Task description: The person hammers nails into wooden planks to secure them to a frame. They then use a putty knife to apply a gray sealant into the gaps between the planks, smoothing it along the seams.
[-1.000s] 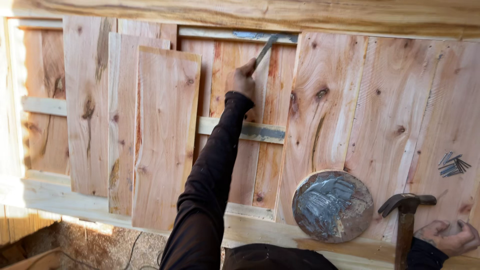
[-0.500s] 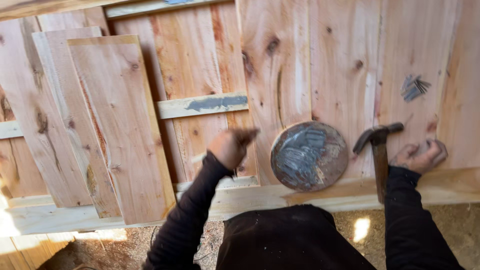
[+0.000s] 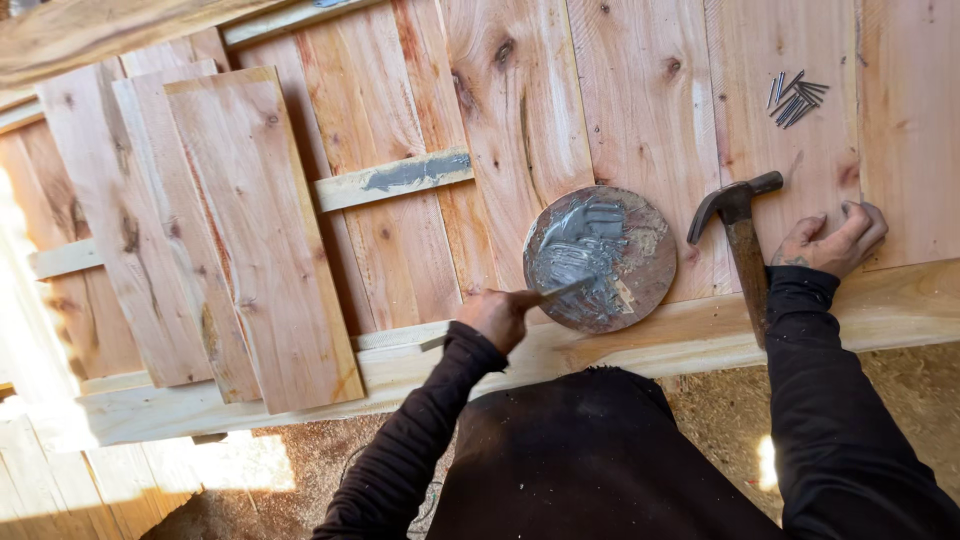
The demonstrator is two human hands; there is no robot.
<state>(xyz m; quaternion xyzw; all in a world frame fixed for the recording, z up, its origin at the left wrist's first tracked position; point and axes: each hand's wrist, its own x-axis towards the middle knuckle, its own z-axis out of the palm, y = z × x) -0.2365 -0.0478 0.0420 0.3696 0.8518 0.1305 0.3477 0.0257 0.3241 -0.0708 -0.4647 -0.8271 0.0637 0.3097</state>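
This looks like a rough carpentry site or outdoor woodworking spot. Bare, knotty cedar-coloured boards (image 3: 640,110) lie side by side across a pale timber frame (image 3: 620,350), with 3 loose boards (image 3: 250,240) stacked off beyond the left hand. A claw hammer (image 3: 740,235) rests just beside the right hand, and a small heap of nails (image 3: 795,97) sits further out past it. Below the frame the ground (image 3: 900,400) is strewn with sawdust and shavings, and hard sunlight falls across it.
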